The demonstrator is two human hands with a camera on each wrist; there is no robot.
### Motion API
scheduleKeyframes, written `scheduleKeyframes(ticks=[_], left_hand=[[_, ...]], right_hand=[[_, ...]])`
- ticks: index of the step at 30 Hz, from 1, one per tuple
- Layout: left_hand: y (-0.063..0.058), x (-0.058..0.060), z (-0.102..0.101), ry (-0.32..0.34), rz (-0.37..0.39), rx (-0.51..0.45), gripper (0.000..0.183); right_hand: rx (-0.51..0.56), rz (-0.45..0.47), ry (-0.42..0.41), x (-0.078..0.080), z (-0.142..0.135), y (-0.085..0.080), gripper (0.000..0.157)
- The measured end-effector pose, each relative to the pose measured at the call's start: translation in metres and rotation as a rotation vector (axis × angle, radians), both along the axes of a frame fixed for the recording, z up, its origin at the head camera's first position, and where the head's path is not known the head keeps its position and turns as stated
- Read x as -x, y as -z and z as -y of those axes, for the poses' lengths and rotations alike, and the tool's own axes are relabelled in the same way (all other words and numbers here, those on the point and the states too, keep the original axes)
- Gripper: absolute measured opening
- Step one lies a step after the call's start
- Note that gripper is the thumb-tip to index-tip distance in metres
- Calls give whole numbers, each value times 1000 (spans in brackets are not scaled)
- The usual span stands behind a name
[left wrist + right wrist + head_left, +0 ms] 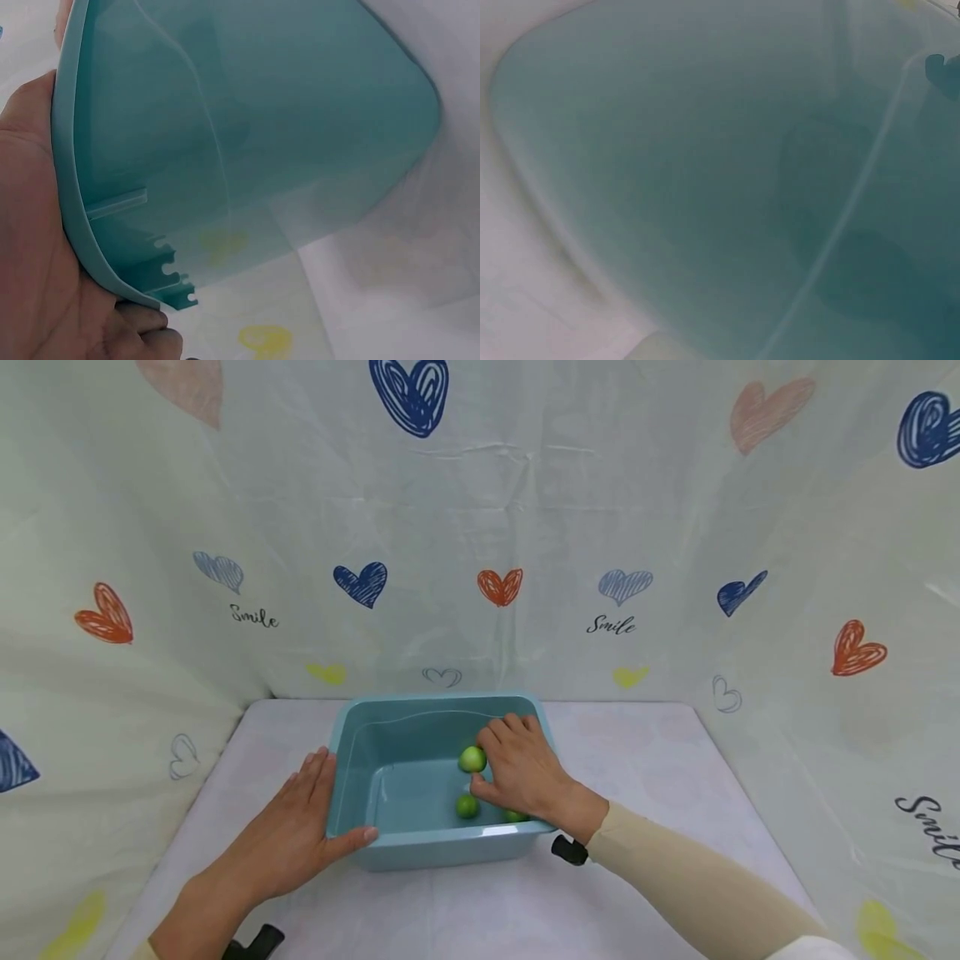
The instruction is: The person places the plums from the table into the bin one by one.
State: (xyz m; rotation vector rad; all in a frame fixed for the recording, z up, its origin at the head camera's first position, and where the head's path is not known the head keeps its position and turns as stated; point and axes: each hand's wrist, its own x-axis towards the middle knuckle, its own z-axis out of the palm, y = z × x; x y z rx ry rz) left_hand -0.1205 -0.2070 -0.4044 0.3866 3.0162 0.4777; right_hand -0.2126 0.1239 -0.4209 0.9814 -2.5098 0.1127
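Observation:
A blue-green plastic basin [442, 839] stands on the table. My left hand [288, 835] holds its near left corner, thumb over the near rim and fingers along the left side. In the left wrist view, the left hand [45, 217] lies against the rim. My right hand [525, 768] reaches inside at the right, fingers bent, with a lime [472, 759] at its thumb and index finger. The other fingertips are hidden. A second lime [467, 807] lies on the floor of the basin, and a third lime [515, 817] is partly covered by the right hand.
A pale cloth covers the table [622, 760]. Behind and on both sides hangs a white curtain [555, 527] printed with hearts and the word Smile. The basin's outer wall [667, 172] fills most of the right wrist view, and the right hand is hidden there.

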Motion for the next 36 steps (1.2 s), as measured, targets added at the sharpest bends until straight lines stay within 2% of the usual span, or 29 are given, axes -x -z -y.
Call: scheduleKeyframes(ticks=[19,36], left_hand=[[0,0,-1,-8,11,-5,131],[1,-1,0,-2,11,-10,131]], right_hand=[[-4,33,3,0,0,1,30],[42,-45,-40,1,-1,3,32]])
